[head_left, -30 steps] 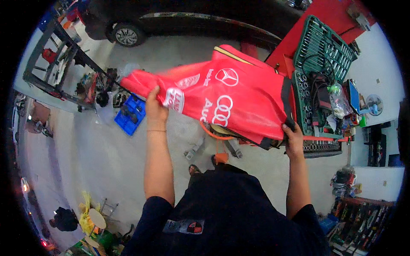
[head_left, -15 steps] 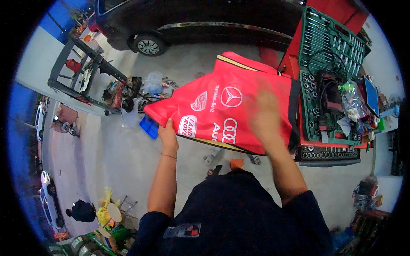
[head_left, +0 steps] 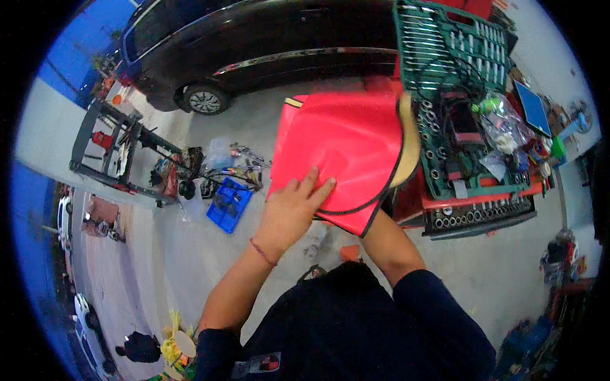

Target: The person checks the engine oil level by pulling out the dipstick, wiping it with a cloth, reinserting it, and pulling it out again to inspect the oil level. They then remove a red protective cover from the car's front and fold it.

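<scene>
A red vinyl fender cover [head_left: 343, 140] with black trim is held up in front of me, folded over so its plain red face is uppermost. Its tan underside [head_left: 408, 143] shows along the curled right edge. My left hand [head_left: 289, 213] rests on the cover's lower left part, fingers stretched and spread over the red surface. From the lower right my right forearm [head_left: 391, 244] reaches under the cover, which hides the right hand and its fingers.
An open green socket set case [head_left: 438, 82] lies on a red tool cabinet at the right, with a socket drawer [head_left: 476, 219] below. A dark vehicle [head_left: 279, 51] stands beyond. On the floor at left are a blue tray [head_left: 229, 204] and a black metal frame [head_left: 89, 140].
The cover has been folded over, hiding its printed face. My left hand has moved from the left corner onto the cover. My right hand has gone from above it to underneath.
</scene>
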A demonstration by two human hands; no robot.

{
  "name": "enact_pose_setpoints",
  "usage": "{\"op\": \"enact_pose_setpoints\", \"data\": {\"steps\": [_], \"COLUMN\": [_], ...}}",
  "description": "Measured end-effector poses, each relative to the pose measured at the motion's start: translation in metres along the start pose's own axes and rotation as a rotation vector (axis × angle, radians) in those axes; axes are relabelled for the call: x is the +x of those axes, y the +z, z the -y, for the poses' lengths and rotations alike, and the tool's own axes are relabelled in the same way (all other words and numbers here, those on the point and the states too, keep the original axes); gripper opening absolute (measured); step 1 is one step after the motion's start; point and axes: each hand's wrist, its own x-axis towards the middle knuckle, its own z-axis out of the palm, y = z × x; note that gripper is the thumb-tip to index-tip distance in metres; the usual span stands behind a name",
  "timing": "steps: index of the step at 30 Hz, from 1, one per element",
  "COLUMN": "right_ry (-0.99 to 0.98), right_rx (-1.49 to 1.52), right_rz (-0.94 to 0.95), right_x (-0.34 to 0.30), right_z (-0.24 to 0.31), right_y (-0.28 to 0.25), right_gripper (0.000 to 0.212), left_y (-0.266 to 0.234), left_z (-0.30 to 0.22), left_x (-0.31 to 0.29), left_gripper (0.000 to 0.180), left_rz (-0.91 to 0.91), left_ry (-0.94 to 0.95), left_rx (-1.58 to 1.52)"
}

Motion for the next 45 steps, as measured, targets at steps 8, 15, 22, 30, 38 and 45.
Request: {"op": "enact_pose_setpoints", "data": {"steps": [8,15,22,30,38,45], "right_ry": [0.409,0.763,0.617,-0.056,-0.114,-0.207], "right_rx": [0.136,0.212,-0.233,-0.262,-0.500,-0.455], "right_rz": [0.588,0.117,0.114,0.145,0.592,0.604], "right_x": [-0.199,-0.134,-0.050,0.030,0.065,0.086], "right_z": [-0.007,-0.048,-0.088,-0.029,-0.143,-0.144], "right_y": [-0.165,-0.164,-0.146,-0.136,-0.022,-0.009], "right_gripper": [0.049,0.057,0.066,0.062,0.066,0.061], "left_y": [0.080,0.092,0.113,0.158,0.136,0.178], "left_z": [-0.047,0.067,0.118,0.124,0.056,0.071], "left_x": [-0.001,0.023,0.034,0.016,0.026,-0.003], "left_gripper": [0.064,0.035,0.038,0.054,0.060,0.079], "left_rz": [0.111,-0.313,-0.069,-0.071,-0.286,-0.313], "left_ry": [0.098,-0.446,-0.884,-1.001,-0.946,-1.241], "left_rx": [-0.049,-0.111,-1.313,-1.775,-1.262,-1.182]}}
